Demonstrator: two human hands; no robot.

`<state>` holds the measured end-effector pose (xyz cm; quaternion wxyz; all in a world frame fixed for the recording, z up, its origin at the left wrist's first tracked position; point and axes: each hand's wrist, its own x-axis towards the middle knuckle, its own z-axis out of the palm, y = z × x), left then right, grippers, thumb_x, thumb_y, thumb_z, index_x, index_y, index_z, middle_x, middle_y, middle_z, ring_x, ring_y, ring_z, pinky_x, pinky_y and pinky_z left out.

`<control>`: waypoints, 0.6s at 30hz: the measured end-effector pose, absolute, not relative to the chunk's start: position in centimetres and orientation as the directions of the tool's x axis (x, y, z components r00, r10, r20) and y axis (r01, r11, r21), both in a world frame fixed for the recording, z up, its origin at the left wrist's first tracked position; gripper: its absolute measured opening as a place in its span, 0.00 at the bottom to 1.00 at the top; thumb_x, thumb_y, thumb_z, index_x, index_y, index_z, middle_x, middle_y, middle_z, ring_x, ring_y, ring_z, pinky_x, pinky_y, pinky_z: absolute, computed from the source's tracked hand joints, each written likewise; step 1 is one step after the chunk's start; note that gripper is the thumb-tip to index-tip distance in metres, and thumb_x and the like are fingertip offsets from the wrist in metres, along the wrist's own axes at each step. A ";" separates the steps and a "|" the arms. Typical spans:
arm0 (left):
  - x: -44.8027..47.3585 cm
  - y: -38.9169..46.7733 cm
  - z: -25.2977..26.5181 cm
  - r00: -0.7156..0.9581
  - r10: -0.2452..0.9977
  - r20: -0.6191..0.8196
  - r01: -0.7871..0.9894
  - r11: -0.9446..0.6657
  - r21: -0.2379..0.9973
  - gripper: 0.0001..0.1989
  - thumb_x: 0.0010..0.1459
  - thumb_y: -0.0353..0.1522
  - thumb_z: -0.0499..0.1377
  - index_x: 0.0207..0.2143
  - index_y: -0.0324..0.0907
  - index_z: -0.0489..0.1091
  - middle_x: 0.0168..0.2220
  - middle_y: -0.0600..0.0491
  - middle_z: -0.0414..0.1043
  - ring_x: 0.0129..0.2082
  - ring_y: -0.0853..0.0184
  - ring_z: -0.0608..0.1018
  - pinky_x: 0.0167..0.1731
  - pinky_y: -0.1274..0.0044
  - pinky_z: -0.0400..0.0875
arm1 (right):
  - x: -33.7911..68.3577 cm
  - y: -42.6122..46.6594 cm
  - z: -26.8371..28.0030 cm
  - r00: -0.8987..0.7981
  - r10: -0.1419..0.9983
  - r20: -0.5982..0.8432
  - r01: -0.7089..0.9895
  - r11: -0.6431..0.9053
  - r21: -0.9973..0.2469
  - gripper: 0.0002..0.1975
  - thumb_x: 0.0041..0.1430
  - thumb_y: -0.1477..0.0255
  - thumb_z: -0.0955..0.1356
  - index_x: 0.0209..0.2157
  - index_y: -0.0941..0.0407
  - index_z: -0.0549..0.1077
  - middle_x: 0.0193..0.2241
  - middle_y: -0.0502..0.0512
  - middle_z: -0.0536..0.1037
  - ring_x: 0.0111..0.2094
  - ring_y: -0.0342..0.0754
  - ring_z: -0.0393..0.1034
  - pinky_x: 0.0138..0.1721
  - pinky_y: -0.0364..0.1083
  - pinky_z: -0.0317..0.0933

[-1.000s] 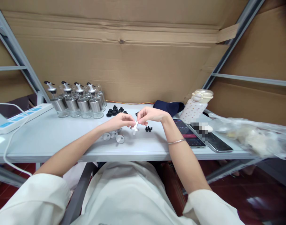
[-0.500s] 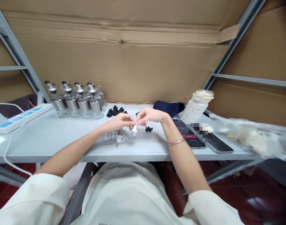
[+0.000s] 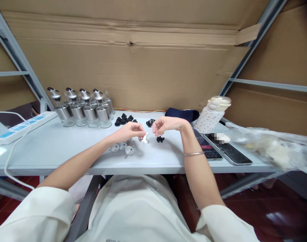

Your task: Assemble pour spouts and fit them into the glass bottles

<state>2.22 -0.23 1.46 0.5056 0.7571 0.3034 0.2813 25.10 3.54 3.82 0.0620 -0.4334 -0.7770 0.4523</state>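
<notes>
My left hand pinches a silver pour spout with a round flared base, held over the table. Just to the right, apart from the spout, is my right hand, its fingers curled together with the tips pointing down; whether anything small is between them is hidden. Below it lies a cluster of small black pieces, and behind it are several slim black parts. More silver spouts lie beneath my left wrist. Black ribbed stoppers are heaped beyond my left hand.
Several glass-and-steel bottles, some topped with spouts, stand at the back left. A power strip lies at the far left. To the right are a dark blue cloth item, a dotted drink bottle, two phones and plastic bags.
My right hand has let go of the spout and moved a little to the right. My left hand stays in place with the spout, which has tilted slightly.
</notes>
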 end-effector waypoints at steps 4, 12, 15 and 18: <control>2.3 -0.5 1.8 0.644 0.755 0.122 0.174 -0.300 0.938 0.12 0.51 0.36 0.63 0.25 0.36 0.68 0.22 0.55 0.71 0.24 0.72 0.71 0.31 0.77 0.65 | 26.9 4.9 2.8 -0.439 0.784 -0.440 0.804 0.124 -0.581 0.17 0.27 0.71 0.76 0.24 0.58 0.72 0.17 0.45 0.70 0.21 0.39 0.60 0.22 0.40 0.50; 2.1 -0.3 1.6 0.660 0.738 0.138 0.153 -0.313 0.937 0.13 0.50 0.38 0.64 0.25 0.36 0.68 0.22 0.55 0.71 0.24 0.73 0.71 0.31 0.78 0.65 | 27.6 5.6 2.2 -0.314 0.780 -0.541 0.903 0.069 -0.424 0.18 0.24 0.66 0.77 0.24 0.57 0.75 0.16 0.45 0.67 0.21 0.39 0.58 0.21 0.40 0.46; 2.0 -0.2 1.5 0.662 0.737 0.138 0.154 -0.314 0.937 0.14 0.51 0.39 0.64 0.26 0.37 0.69 0.22 0.55 0.71 0.25 0.72 0.71 0.31 0.77 0.65 | 27.6 5.6 2.3 -0.310 0.786 -0.535 0.906 0.073 -0.417 0.18 0.25 0.64 0.76 0.23 0.57 0.76 0.16 0.46 0.67 0.22 0.40 0.59 0.21 0.40 0.47; 2.0 -0.2 1.4 0.664 0.736 0.135 0.150 -0.308 0.939 0.14 0.51 0.39 0.64 0.25 0.36 0.69 0.23 0.55 0.71 0.25 0.72 0.71 0.31 0.78 0.65 | 27.6 5.6 2.3 -0.314 0.791 -0.525 0.903 0.077 -0.424 0.16 0.27 0.65 0.75 0.23 0.57 0.76 0.17 0.47 0.69 0.23 0.40 0.60 0.22 0.40 0.49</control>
